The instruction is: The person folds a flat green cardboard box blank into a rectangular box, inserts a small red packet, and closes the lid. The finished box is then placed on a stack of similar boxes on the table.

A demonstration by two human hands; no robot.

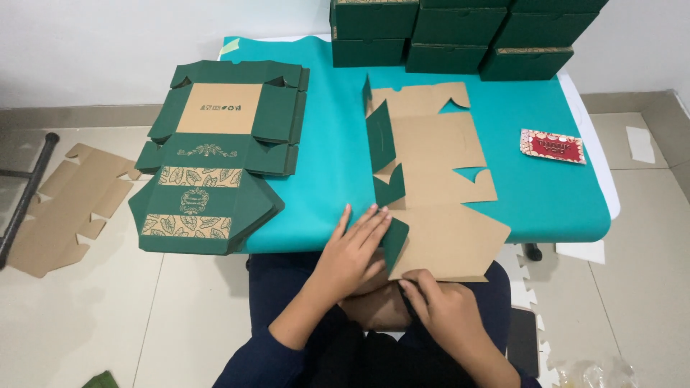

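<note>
Head view. Nearest the camera, right hand (442, 309) at 6 o'clock, fingers curled, grip pinching the near edge of the flat box blank (438, 187). Left hand (352, 251) just at its 10 o'clock, fingers spread flat, tips pressing the blank's left near flap where the green side folds up. Dark blue sleeves and lap below both hands.

The box blank lies brown side up, running from the near table (330, 144) edge toward 12 o'clock; its near panel overhangs the table edge over the lap. Green flaps stand up along its left side. Notched cut-outs on its right edge show the teal cover.

At 10 o'clock, a stack of flat green blanks (215, 158), printed side up with leaf bands, well apart from the hands; its near corner hangs past the table edge. Open teal strip between this stack and the worked blank, free from near edge to far edge.

At 12 o'clock, folded green boxes (460, 32) stacked along the far edge, close to the blank's far end. At 2 o'clock, a red card (552, 146) lying flat, apart from the blank, bare teal around it up to the right edge.

Floor: brown cardboard blank (61, 208) at 9 o'clock, white scraps (528, 287) at 4 o'clock beside a dark phone (523, 341).
</note>
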